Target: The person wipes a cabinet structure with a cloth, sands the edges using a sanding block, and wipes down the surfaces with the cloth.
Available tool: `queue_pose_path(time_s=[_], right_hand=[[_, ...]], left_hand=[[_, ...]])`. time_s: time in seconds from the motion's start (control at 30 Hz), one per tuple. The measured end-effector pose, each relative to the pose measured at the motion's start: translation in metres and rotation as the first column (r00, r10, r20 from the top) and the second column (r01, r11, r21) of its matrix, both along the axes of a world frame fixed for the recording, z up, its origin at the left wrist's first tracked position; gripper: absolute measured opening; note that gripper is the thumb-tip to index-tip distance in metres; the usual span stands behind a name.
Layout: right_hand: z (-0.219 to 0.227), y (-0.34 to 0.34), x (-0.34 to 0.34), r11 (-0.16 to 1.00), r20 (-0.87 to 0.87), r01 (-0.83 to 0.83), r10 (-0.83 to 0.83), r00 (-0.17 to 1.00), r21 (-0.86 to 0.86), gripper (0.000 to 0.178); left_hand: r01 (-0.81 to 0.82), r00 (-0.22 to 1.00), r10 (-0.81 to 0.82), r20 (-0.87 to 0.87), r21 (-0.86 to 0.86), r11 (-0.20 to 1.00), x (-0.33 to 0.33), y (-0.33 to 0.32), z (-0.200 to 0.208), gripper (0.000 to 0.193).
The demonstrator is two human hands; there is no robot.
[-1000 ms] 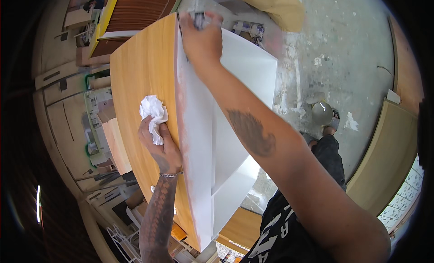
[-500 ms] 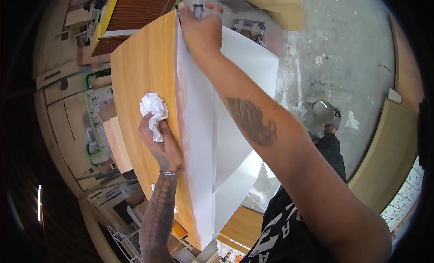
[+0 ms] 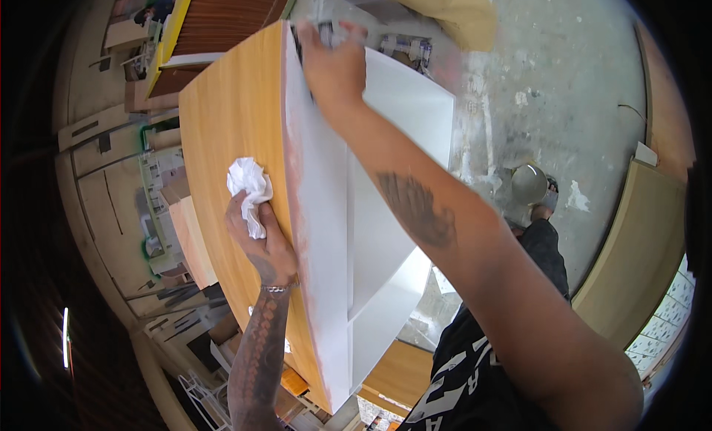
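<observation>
A tall cabinet has a yellow-brown wood-grain panel (image 3: 226, 112) on its left and a white open side (image 3: 319, 231). A rough pinkish-grey strip (image 3: 291, 146) follows the edge between them. On the wood-grain panel my left hand (image 3: 263, 242) rests, closed on a crumpled white cloth (image 3: 248, 180). Stretched to the far end of the same edge, my right hand (image 3: 334, 68) has bent fingers blurred by motion. Something dark and thin (image 3: 300, 44) shows along the edge by its thumb; the hand hides most of it.
A brown slatted piece with a yellow border (image 3: 230, 20) stands beyond the cabinet at left. Grey, paint-spotted floor (image 3: 556, 83) lies to the right, with a round grey lid-like thing (image 3: 529, 184) by my foot. A long tan panel (image 3: 630, 238) borders the right side.
My right hand has come slightly nearer along the edge and is more blurred. The left hand keeps its grip on the cloth, almost in the same place.
</observation>
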State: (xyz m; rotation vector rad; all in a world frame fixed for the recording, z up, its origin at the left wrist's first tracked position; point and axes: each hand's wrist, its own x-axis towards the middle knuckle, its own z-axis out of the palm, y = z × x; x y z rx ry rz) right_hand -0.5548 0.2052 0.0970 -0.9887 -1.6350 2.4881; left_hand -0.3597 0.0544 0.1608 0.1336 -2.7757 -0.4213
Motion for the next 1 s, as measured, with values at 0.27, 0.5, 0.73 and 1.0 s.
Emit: queue_pose_path(time_s=[0.27,0.5,0.73,1.0], right_hand=[[0.003,-0.001,0.002,0.999,0.037,-0.037,0.038,0.999,-0.028,0.074],[0.006,-0.008,0.016,0.998,0.03,-0.049,0.05,0.998,-0.05,0.073],[0.001,-0.01,0.008,0.996,0.038,-0.015,0.018,0.999,-0.088,0.075],[0.001,-0.014,0.015,0.998,0.031,-0.033,0.035,0.999,-0.05,0.077]], left_hand=[[0.013,0.999,-0.015,-0.03,-0.081,0.997,0.002,-0.004,-0.003,0.033],[-0.02,1.0,0.018,-0.019,-0.091,0.996,0.008,-0.007,0.002,0.034],[-0.005,1.0,0.004,-0.016,-0.079,0.997,0.006,-0.003,0.001,0.035],[-0.014,1.0,0.013,-0.025,-0.072,0.997,0.008,-0.007,0.001,0.032]])
